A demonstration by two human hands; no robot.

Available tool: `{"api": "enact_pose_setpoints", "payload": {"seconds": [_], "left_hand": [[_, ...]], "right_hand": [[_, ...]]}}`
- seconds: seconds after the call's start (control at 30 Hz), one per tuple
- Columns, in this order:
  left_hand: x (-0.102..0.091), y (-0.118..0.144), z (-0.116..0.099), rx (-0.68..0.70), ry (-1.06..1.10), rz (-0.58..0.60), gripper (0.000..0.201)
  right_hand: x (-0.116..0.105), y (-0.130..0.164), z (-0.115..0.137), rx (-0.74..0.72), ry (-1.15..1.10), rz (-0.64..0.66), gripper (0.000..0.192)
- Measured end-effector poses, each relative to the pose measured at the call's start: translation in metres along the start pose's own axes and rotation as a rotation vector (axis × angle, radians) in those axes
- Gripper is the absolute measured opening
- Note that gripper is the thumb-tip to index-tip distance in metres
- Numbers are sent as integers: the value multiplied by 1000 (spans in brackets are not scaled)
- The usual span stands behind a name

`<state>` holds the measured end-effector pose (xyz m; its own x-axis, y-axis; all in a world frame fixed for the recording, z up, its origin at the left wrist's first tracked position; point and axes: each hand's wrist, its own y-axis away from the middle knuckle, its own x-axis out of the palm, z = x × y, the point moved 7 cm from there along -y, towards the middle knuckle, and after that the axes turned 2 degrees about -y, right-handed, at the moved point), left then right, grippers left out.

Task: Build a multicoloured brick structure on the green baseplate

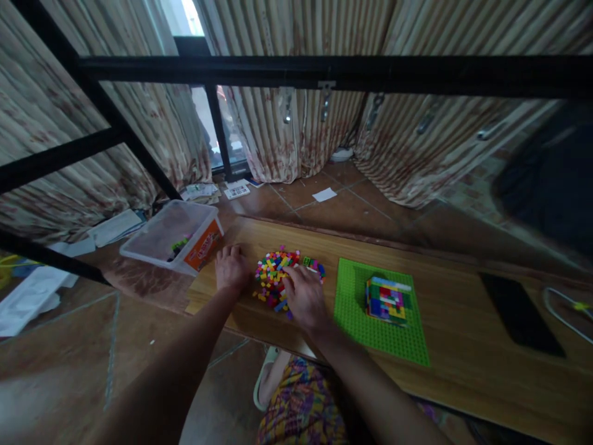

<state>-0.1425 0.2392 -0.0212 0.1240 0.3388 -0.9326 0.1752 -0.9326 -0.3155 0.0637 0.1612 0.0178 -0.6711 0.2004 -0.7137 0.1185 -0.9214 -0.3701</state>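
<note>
Pile of small building bricks (273, 275) is lying on the wooden tabletop (463, 352), between both hands; right hand (303, 295) is resting on its right edge, fingers loosely spread, nearer than left hand (231, 269), lying flat, empty.

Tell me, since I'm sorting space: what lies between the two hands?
The pile of small coloured bricks lies between left hand and right hand, in the head view.

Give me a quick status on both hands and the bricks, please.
Left hand flat on the table, beside the brick pile. Right hand fingering the pile; grip unclear. Nothing between pile and green baseplate.
</note>
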Motion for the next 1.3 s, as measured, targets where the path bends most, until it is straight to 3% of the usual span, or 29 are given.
{"api": "enact_pose_setpoints", "payload": {"seconds": [0.1,0.23,0.37,0.63,0.77,1.0,1.3], "left_hand": [[-1,-1,0,16,0,-9,35],[-1,-3,-1,30,7,-9,37],[-2,-5,-2,37,-25,1,38],[-3,-6,-3,67,-31,-14,37],[-3,-6,-2,68,-2,-21,36],[-2,-6,-3,52,-5,4,39],[-4,-5,-4,49,-15,-8,38]], "right_hand": [[-23,14,-5,123,-367,-47,29],[-43,48,-39,509,-844,-132,36],[-72,81,-76,703,-1000,-224,41],[-162,116,-145,703,-546,-427,50],[-189,120,-165,730,-264,-488,47],[-188,110,-179,740,-192,-510,46],[-188,97,-176,723,84,-413,41]]}}
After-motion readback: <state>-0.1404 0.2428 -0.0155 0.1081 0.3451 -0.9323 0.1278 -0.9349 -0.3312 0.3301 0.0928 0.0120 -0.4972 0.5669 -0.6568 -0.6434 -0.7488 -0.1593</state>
